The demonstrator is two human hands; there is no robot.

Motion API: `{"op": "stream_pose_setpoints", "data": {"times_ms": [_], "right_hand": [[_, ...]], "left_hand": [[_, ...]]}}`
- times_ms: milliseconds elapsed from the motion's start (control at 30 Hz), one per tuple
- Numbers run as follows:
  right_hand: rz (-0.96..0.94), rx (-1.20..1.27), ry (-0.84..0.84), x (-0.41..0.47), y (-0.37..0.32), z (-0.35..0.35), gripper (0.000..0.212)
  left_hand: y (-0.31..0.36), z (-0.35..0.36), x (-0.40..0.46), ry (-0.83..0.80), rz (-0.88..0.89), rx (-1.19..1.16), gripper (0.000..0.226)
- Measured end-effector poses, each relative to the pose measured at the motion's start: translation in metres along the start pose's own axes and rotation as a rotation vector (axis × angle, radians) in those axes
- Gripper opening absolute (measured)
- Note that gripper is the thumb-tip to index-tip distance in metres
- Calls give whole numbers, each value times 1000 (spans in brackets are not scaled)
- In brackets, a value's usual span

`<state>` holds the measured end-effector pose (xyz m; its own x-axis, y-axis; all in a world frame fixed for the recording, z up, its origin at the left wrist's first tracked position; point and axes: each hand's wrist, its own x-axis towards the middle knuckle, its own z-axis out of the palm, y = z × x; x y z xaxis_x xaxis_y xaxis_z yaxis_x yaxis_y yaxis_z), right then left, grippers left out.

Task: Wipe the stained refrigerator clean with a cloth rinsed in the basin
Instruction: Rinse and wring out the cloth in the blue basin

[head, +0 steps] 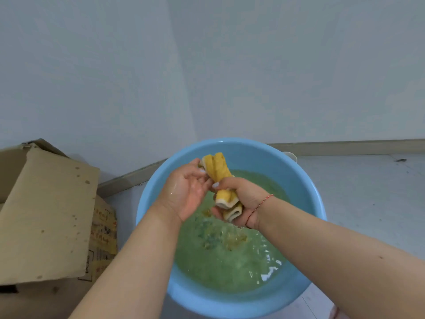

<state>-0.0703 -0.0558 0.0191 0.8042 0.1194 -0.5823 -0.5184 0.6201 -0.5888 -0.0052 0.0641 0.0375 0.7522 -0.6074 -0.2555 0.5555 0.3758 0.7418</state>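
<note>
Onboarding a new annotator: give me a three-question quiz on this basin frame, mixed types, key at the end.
1. True or false: the yellow cloth lies submerged in the water.
2. Which of the hands grips the cloth's middle? A) left hand B) right hand
3. What stands left of the blue basin?

Key:
1. False; it is held above the greenish water.
2. B, right hand; the left hand touches its upper end.
3. Cardboard box.
</note>
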Motion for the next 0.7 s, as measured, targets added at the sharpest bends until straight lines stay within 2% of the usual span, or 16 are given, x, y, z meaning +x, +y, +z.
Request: {"op": "stream_pose_setpoints", "data": {"times_ms": [67, 100, 133, 200, 233, 300, 367, 400, 467, 500, 567, 600, 633, 700], "right_hand": [[48, 94, -18, -5, -11, -2, 5], [73, 145, -58, -8, -15, -2, 4], [105, 193, -127, -11, -19, -3, 13], [214, 266, -324, -15, -26, -6, 27], [282, 256, -429, -15, -27, -9, 30], [373, 128, -565, -15, -29, -16, 30], [399, -145, -520, -21, -34, -18, 28], [375, -354, -425, -26, -36, -18, 25], [233, -923, -161, -30, -35, -16, 17], [136, -1241, -36, -29, -34, -16, 15], [-38, -1779, 71, -23, -28, -17, 17], [-116, -1969, 92, -19, -23, -18, 20], [-209, -2100, 129, -16, -18, -20, 23], [-418, -2216, 180, -11, -10, -27, 29]], "left_hand": [[4, -6, 1, 142, 70, 415, 56], [5, -14, 1, 226, 161, 707, 65], [3, -22, 1, 267, 283, 1011, 75], [-9, -32, -1, 174, 497, 1434, 99], [-16, -33, -2, 110, 593, 1541, 106], [-24, -31, -2, 59, 774, 1574, 101], [-23, -29, -4, 65, 842, 1598, 90], [-21, -29, -5, 63, 843, 1662, 83], [-18, -28, -7, 21, 749, 1878, 58], [-19, -24, -9, 6, 645, 1982, 43], [-23, -14, -13, -28, 368, 2075, 14], [-26, -10, -14, -38, 250, 2050, 8], [-29, -9, -13, -41, 132, 1995, 10], [-32, -9, -13, -40, -136, 1797, 19]]}}
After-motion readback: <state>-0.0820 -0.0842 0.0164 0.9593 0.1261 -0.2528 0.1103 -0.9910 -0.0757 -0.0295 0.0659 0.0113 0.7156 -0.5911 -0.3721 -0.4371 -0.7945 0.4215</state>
